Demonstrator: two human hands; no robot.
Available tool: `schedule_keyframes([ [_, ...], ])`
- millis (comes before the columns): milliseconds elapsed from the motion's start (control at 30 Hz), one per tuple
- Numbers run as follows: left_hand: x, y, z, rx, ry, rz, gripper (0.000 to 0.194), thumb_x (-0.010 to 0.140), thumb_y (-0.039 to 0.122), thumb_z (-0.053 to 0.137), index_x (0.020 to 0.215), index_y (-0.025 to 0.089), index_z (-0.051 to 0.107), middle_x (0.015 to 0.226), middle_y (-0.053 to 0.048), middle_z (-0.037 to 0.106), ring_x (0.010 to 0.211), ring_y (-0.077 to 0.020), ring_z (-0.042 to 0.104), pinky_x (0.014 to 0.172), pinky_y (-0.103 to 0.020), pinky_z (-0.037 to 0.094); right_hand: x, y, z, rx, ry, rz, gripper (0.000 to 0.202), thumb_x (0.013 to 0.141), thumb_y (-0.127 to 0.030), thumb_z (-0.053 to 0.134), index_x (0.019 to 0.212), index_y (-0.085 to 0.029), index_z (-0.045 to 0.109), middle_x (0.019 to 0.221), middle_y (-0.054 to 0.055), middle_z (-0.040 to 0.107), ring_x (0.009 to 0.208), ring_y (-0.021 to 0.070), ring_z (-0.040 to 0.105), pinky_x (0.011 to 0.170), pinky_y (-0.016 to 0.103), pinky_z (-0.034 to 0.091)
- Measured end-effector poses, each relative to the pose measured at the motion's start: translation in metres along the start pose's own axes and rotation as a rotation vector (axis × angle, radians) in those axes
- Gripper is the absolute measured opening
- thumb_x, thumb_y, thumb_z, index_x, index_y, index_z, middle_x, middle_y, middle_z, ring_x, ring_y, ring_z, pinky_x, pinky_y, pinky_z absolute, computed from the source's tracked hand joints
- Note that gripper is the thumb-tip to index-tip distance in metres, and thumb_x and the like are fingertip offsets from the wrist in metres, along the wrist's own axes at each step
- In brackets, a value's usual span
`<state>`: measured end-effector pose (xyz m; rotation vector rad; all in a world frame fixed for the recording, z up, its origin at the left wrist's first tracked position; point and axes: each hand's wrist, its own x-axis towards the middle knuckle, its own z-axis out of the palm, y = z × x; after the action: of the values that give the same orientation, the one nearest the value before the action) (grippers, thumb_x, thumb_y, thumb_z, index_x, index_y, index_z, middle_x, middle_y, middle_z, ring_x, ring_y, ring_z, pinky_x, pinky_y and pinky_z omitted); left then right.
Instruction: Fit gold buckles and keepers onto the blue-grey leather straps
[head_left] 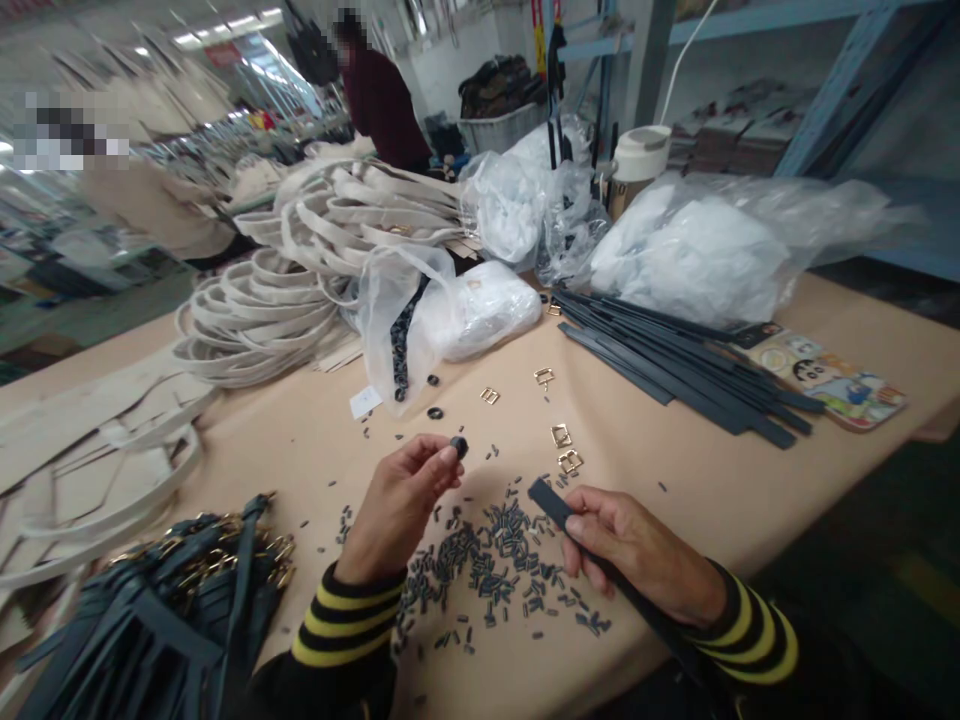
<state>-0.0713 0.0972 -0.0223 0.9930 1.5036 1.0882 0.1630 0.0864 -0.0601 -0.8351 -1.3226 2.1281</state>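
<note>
Over the tan-covered table [675, 455], our left hand [401, 505] pinches a small dark rounded loop [460, 447]; a loose pinch could drop it among scattered short dark pieces [511, 525]. Our right hand [637, 560] grips a long flat dark-blue strap [551, 502], which could twist if held unevenly.

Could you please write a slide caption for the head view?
Left hand holding a dark loop, right hand a dark strap, over a table strewn with small pieces.

A small dark loop [459, 447] is pinched at the fingertips of the left hand [401, 500]. A flat, dark strap [551, 503] slants through the right hand [637, 550], its end pointing forward and left
</note>
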Motion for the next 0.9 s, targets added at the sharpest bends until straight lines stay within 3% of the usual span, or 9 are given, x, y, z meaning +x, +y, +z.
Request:
schedule_keyframes([
  [100,-0.034,-0.002,0.021,-0.391,-0.071,-0.141,0.016,0.069,0.021,0.067,0.079,0.015,0.056,0.07,0.002,0.056,0.058,-0.004,0.051,0.054,-0.013,0.044,-0.007,-0.009,0.01,-0.043,-0.026,-0.014,0.024,0.087,-0.035,0.044,0.089,-0.011,0.048,0.065,-0.001,0.056,0.04,0.0009,0.041,0.039,0.012,0.032],
  [233,-0.069,-0.021,0.045,-0.57,-0.038,-0.166,0.016,0.069,0.014,0.067,0.08,0.015,0.057,0.077,0.001,0.058,0.06,-0.0023,0.053,0.057,-0.01,0.046,-0.018,-0.013,0.023,0.027,-0.094,0.046,0.024,0.085,-0.037,0.047,0.085,-0.013,0.047,0.054,-0.006,0.047,0.034,-0.0002,0.028,0.032,0.012,0.021],
  [367,-0.094,-0.031,0.058,-0.611,-0.068,-0.127,0.014,0.069,0.012,0.067,0.079,0.015,0.059,0.084,0.001,0.06,0.066,-0.0041,0.056,0.064,-0.012,0.048,-0.029,-0.006,0.026,0.08,-0.131,0.148,0.024,0.083,-0.039,0.048,0.083,-0.015,0.047,0.051,-0.008,0.041,0.032,-0.0004,0.023,0.029,0.011,0.018],
  [500,-0.112,-0.034,0.062,-0.654,-0.061,-0.123,0.01,0.074,0.023,0.063,0.075,0.013,0.06,0.086,-0.002,0.06,0.073,-0.0073,0.057,0.068,-0.016,0.05,-0.042,-0.002,0.028,-0.011,-0.104,0.192,0.021,0.081,-0.036,0.048,0.081,-0.015,0.049,0.048,-0.009,0.039,0.031,0.0004,0.022,0.028,0.012,0.017],
  [733,-0.131,-0.04,0.065,-0.544,-0.017,-0.011,0.008,0.072,0.019,0.065,0.069,0.014,0.06,0.088,-0.001,0.062,0.083,-0.0082,0.055,0.076,-0.017,0.046,-0.061,-0.002,0.034,-0.218,-0.038,0.134,0.019,0.083,-0.031,0.043,0.079,-0.014,0.05,0.047,-0.008,0.037,0.034,0.0021,0.025,0.032,0.014,0.02],
  [900,-0.137,-0.047,0.069,-0.417,0.066,0.036,0.009,0.072,0.022,0.066,0.075,0.016,0.061,0.093,-0.002,0.064,0.093,-0.0114,0.055,0.086,-0.021,0.043,-0.073,-0.009,0.042,-0.675,0.076,-0.075,0.017,0.082,-0.023,0.045,0.069,-0.013,0.05,0.054,-0.005,0.041,0.049,0.004,0.035,0.046,0.016,0.027],
])
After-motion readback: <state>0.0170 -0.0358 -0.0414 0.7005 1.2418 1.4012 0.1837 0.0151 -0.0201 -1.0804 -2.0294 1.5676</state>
